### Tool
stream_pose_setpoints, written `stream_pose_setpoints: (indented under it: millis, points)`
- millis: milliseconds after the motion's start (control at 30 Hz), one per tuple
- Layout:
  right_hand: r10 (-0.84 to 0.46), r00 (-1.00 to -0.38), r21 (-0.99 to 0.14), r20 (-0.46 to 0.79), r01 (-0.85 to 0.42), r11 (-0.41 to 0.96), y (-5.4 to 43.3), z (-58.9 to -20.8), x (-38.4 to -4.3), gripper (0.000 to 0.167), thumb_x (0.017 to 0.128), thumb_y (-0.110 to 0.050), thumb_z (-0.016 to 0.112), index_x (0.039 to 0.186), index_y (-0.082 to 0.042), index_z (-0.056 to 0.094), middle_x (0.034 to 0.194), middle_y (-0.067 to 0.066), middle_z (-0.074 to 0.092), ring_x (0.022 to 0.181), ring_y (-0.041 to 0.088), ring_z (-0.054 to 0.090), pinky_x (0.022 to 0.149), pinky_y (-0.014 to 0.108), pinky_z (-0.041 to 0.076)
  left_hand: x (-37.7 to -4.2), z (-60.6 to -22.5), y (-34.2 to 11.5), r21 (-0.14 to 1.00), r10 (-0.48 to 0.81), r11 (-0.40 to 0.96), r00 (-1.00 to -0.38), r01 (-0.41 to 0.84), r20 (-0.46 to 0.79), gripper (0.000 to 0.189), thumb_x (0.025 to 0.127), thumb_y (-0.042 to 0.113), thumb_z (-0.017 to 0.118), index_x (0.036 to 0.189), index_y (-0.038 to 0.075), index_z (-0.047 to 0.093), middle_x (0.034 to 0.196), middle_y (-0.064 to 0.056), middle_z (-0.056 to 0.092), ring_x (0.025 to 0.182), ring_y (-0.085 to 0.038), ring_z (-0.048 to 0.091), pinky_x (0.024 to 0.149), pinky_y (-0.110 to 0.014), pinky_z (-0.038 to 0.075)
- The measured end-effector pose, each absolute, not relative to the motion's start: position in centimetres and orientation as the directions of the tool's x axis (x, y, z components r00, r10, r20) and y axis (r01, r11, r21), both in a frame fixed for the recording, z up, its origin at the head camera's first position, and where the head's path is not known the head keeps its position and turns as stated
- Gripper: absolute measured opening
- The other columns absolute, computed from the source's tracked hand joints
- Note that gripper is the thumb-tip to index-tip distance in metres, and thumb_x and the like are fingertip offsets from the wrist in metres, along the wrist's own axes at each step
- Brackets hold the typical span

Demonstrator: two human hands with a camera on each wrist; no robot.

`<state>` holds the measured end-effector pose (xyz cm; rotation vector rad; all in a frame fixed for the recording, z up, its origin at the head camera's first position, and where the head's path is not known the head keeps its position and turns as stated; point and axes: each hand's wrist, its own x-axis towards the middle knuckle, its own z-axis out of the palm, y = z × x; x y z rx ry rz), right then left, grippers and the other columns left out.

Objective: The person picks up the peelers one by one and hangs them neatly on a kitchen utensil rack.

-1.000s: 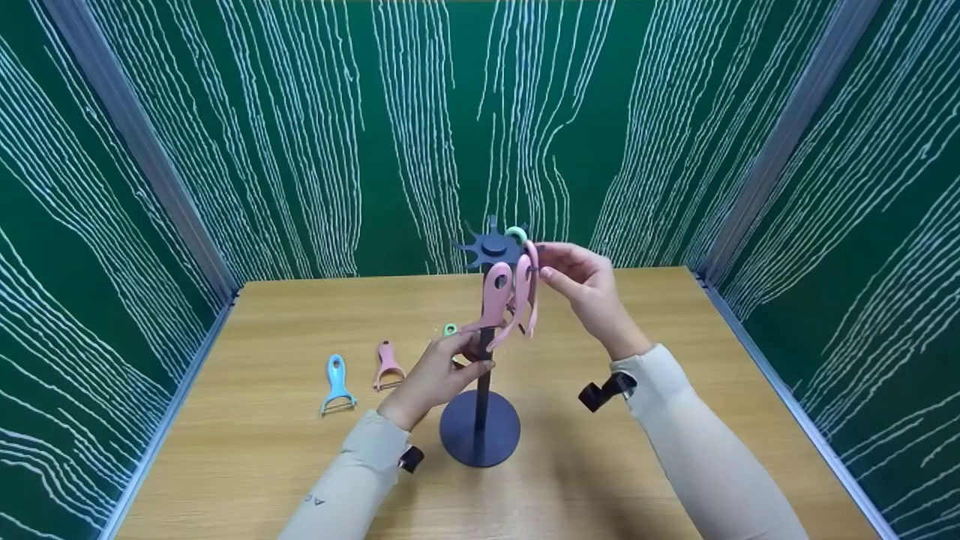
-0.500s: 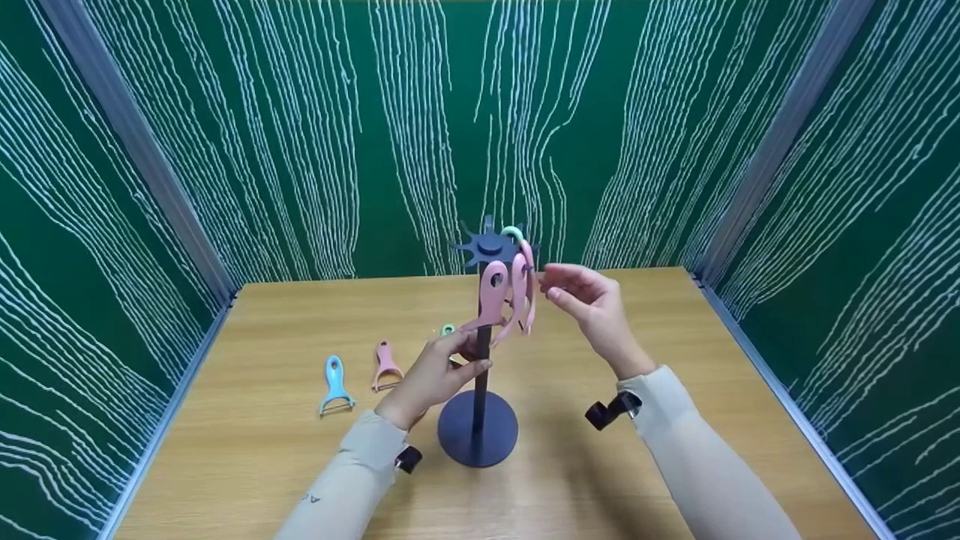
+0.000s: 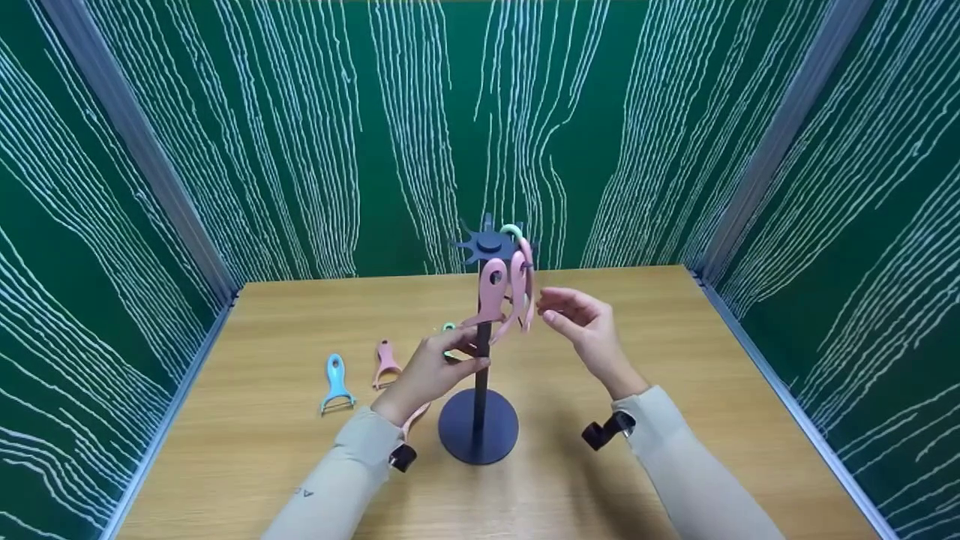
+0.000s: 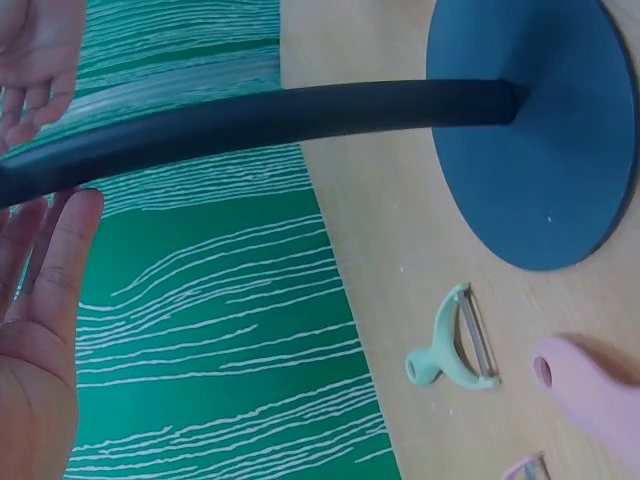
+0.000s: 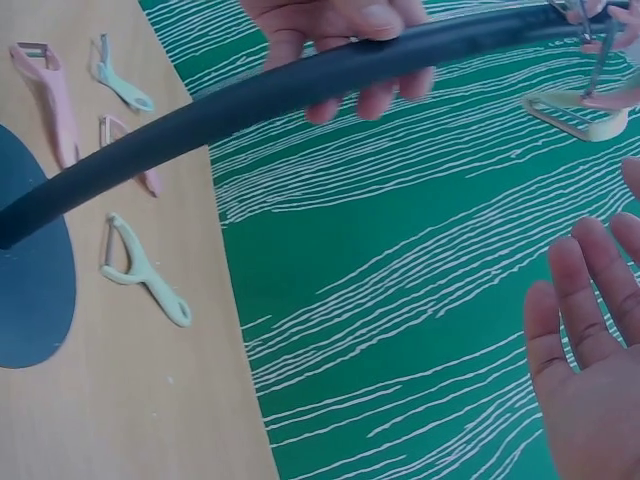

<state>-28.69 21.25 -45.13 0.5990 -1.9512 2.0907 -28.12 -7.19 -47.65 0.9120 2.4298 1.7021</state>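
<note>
A dark rotating-style hook stand rises from a round base [image 3: 478, 442], with a star-shaped hook top [image 3: 487, 244]. My left hand [image 3: 435, 369] grips its pole [image 4: 330, 110] halfway up, the thumb on one side and fingers on the other, as the right wrist view [image 5: 340, 75] also shows. From the hooks hang pink peelers [image 3: 492, 292] and a green peeler [image 3: 512, 231], partly hidden behind them. My right hand [image 3: 589, 330] holds nothing; its fingers are loosely bent just right of the hanging peelers, and its palm [image 5: 595, 400] shows in the right wrist view.
Left of the stand, a blue peeler [image 3: 337, 382] and a pink peeler [image 3: 385, 364] lie on the wooden table [image 3: 262, 465]. A green peeler [image 5: 145, 270] lies beyond the pole. Another pink peeler [image 3: 417, 416] is partly covered by my left wrist. Green walls enclose the table.
My right hand has let go of the hanging pink peeler, drawn back to the right and lowered. The left hand stays at the pole, its wrist slightly lower and further left.
</note>
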Motion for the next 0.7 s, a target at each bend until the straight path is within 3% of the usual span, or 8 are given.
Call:
stream_pose_setpoints:
  millis: [300, 700]
  points:
    - [-0.146, -0.904, -0.915, 0.402, -0.392, -0.096, 20.1, -47.4, -28.2, 0.030, 0.100, 0.006, 0.069, 0.130, 0.009, 0.070, 0.116, 0.000, 0.080, 0.107, 0.016, 0.076, 0.099, 0.030, 0.062, -27.9, -47.3, -10.1, 0.838, 0.457, 0.300, -0.840, 0.456, 0.293, 0.039, 0.101, 0.022, 0.079, 0.137, 0.011, 0.072, 0.130, -0.011, 0.076, 0.115, -0.026, 0.075, 0.092, -0.036, 0.066]
    - [-0.222, -0.892, -0.917, 0.394, -0.399, -0.025, 18.5, -50.5, -27.6, 0.035, 0.095, 0.004, 0.078, 0.128, 0.011, 0.070, 0.110, 0.007, 0.078, 0.099, 0.015, 0.075, 0.090, 0.026, 0.063, -27.6, -47.7, -15.1, 0.784, 0.409, 0.445, -0.877, 0.432, 0.251, 0.039, 0.101, 0.026, 0.080, 0.136, 0.012, 0.071, 0.126, -0.009, 0.076, 0.113, -0.026, 0.075, 0.096, -0.046, 0.064]
